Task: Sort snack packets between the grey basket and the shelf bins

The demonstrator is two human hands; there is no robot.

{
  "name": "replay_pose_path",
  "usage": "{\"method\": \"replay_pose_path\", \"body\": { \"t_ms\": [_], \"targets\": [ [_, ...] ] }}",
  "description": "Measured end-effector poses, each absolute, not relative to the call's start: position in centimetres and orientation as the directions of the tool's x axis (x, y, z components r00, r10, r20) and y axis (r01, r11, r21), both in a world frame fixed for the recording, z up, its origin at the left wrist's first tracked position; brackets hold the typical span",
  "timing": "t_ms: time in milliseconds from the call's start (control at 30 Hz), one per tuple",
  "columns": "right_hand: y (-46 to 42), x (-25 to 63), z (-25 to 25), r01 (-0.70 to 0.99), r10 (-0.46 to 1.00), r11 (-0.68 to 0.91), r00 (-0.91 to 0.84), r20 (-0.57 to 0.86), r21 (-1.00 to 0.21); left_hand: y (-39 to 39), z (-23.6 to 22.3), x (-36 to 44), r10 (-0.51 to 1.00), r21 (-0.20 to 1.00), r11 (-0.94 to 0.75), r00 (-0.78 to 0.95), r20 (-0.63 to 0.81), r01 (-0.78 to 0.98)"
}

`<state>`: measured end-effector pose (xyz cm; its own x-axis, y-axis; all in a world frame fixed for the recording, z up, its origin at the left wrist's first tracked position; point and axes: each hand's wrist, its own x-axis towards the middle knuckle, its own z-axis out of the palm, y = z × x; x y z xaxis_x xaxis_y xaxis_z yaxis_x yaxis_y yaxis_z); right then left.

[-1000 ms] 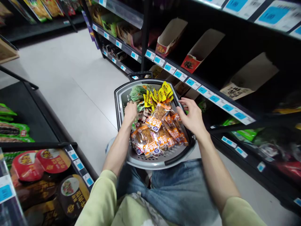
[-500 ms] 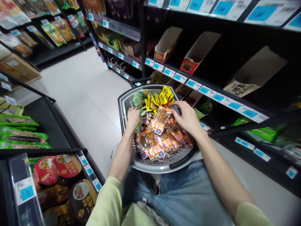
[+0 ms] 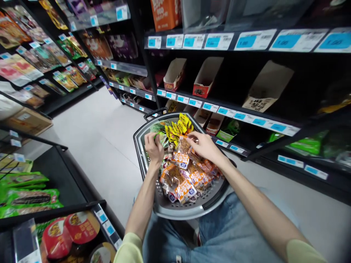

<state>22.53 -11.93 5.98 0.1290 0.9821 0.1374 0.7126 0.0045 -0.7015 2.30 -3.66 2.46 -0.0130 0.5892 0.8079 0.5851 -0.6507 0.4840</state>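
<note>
A grey shopping basket with black handles rests by my knees. My left hand is closed at its left side, fingers round the edge of a green snack packet. My right hand reaches in from the right. Its thumb and forefinger pinch at the top edge of a clear packet with orange print. Several more orange-printed packets lie in a pile below, brown food showing through. Yellow packets stand bunched at the back of the basket, beside green ones.
Black shelves with price tags run along the right, bearing open cardboard boxes. At the lower left, a shelf holds green bags and red-lidded bowls. Pale tiled floor stretches ahead, with a cardboard carton at the left.
The view has tilted up, so the basket sits lower. My left hand has lifted slightly with a green packet edge in its fingers. My right hand has moved left over the orange-printed packet.
</note>
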Motion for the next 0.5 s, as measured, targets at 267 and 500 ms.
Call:
{"method": "replay_pose_path", "body": {
  "t_ms": [267,500],
  "targets": [
    [-11.4,20.2,5.1,-0.029,0.986,-0.169,-0.004,-0.169,-0.985,-4.1,-0.3,4.3,0.549,0.555,-0.786,-0.103,0.829,0.274],
    [-10.0,21.0,5.0,-0.537,0.859,0.011,0.436,-0.267,-0.843,-4.2,-1.1,6.0,0.894,0.911,-0.408,0.175,0.413,-0.066]
  ]
}}
